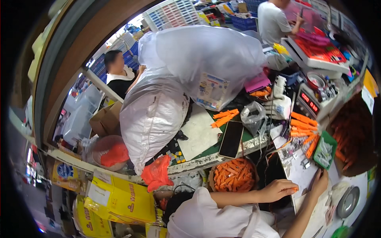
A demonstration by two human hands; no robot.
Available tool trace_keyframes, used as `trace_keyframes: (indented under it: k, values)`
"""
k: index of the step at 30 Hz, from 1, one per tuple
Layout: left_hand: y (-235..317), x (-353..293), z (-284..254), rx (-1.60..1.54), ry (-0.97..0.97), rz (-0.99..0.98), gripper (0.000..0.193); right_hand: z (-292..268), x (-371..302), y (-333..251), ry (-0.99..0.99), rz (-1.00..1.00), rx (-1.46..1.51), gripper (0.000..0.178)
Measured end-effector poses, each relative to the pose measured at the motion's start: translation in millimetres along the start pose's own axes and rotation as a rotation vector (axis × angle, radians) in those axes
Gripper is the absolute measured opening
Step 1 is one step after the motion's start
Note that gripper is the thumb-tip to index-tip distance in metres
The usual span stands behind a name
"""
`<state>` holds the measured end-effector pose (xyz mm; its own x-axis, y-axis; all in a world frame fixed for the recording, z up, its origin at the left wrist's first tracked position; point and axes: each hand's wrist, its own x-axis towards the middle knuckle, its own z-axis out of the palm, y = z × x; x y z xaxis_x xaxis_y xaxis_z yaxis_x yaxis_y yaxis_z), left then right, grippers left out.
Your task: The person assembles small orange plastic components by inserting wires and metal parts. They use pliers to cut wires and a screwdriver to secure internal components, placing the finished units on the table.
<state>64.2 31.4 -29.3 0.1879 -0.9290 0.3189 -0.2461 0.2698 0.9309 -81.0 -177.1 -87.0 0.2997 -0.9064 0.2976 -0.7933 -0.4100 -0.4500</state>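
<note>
My left hand (279,190) is closed, with the orange end of a small plastic piece (295,189) showing at its fingertips. Most of that piece is hidden in the fingers. My right hand (320,182) is at the near edge of a green tray (330,139), back of the hand toward me, its fingertips hard to make out. Clear small parts (324,154) fill the tray. Just left of it, long orange plastic pieces (303,125) lie in a pile on the white worktop (291,168), among small metal parts (300,154).
A bowl of orange pieces (234,174) stands below the bench edge. A phone (231,139), big white sacks (152,119), a red digital display (308,102), a round metal dish (348,201) and yellow boxes (123,198) surround me. Two other people (119,73) are farther back.
</note>
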Motion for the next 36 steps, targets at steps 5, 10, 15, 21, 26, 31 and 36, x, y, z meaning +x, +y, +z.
trace_keyframes:
  k: [5,10,15,21,26,31,36]
  values:
    - [-4,-6,-15,-0.008,0.04,0.066,0.029,10,10,4,-0.019,0.192,0.074,0.027]
    - [2,-8,-22,0.047,0.083,0.094,0.027,10,17,7,-0.036,0.196,0.106,0.028]
    - [4,-17,-28,0.103,0.114,0.103,0.026,15,16,19,0.002,0.084,0.068,0.029]
    - [12,-28,-28,0.107,0.117,0.034,0.027,14,11,1,0.046,0.152,-0.017,0.028]
    - [16,-18,-23,0.146,0.062,0.088,0.03,19,9,3,0.103,0.021,-0.102,0.024]
    - [19,-13,-10,0.108,0.084,0.133,0.031,16,18,6,-0.018,0.037,-0.218,0.02]
    - [18,-18,-3,0.12,0.067,0.14,0.031,30,26,37,0.027,-0.116,-0.066,0.019]
